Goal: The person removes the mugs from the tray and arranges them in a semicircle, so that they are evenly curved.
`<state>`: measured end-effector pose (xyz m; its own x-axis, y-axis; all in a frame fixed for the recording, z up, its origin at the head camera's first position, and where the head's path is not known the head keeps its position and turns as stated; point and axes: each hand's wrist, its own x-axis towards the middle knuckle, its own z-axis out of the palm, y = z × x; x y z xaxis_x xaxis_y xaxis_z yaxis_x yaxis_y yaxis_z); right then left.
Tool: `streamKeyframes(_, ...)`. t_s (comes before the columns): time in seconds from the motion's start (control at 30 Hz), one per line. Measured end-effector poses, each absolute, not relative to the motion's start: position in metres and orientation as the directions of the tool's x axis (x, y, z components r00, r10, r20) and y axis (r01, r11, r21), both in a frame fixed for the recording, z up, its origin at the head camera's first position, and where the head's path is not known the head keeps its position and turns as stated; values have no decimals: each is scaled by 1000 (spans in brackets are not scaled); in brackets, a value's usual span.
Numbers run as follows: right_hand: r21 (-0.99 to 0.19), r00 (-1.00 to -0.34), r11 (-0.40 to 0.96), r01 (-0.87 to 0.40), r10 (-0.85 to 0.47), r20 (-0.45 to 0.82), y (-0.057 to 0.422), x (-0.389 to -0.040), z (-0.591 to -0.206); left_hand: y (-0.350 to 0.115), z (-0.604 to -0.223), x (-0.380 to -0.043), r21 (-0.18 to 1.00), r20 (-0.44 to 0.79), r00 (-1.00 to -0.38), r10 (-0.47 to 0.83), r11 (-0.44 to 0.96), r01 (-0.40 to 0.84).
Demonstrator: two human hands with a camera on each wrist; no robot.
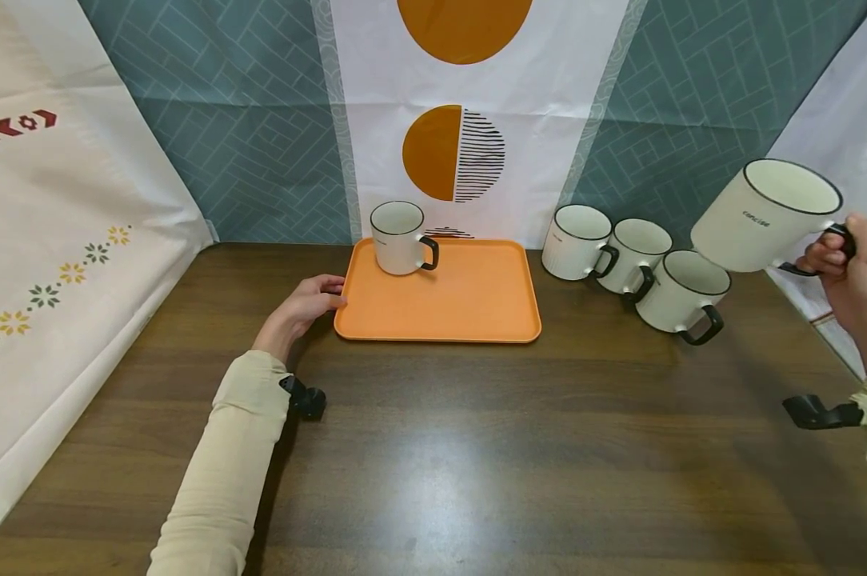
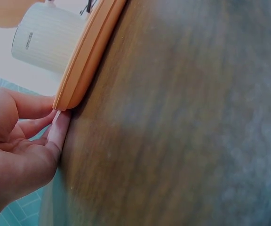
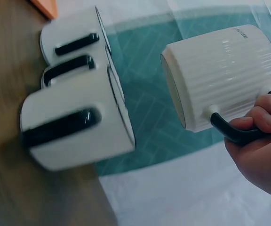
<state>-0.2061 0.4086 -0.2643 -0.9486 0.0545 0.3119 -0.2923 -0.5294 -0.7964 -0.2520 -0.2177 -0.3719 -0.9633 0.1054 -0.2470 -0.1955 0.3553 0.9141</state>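
In the head view my left hand (image 1: 307,302) is at the left end of an orange tray (image 1: 469,300), pinching its edge between thumb and fingers. One white mug (image 1: 397,240) with a black rim and handle stands upright on the tray's back left part. My right hand (image 1: 854,264) grips the black handle of another white mug (image 1: 757,220), raised above the table at the right and tilted. The right wrist view shows the fingers curled round that handle and the held mug's ribbed side (image 3: 225,75). Its inside is hidden there.
Three more white mugs stand close together right of the tray: a left one (image 1: 573,248), a middle one (image 1: 631,260) and a front one (image 1: 681,296). Behind the wooden table (image 1: 433,464) hangs a patterned cloth (image 1: 239,120); a white cloth (image 1: 66,240) borders the left side.
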Motion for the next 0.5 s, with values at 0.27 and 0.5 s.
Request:
streamKeyframes(0.27, -438, -893, -897, -52, -154, 422, 449, -204, -299, -217, -370, -253, 913, -264, -959, 108, 348, -212)
streamKeyframes(0.5, -362, -763, -927, 102, -306, 569, 570, -248, -387, -217, -371, -253, 916, -259, -959, 113, 343, -207)
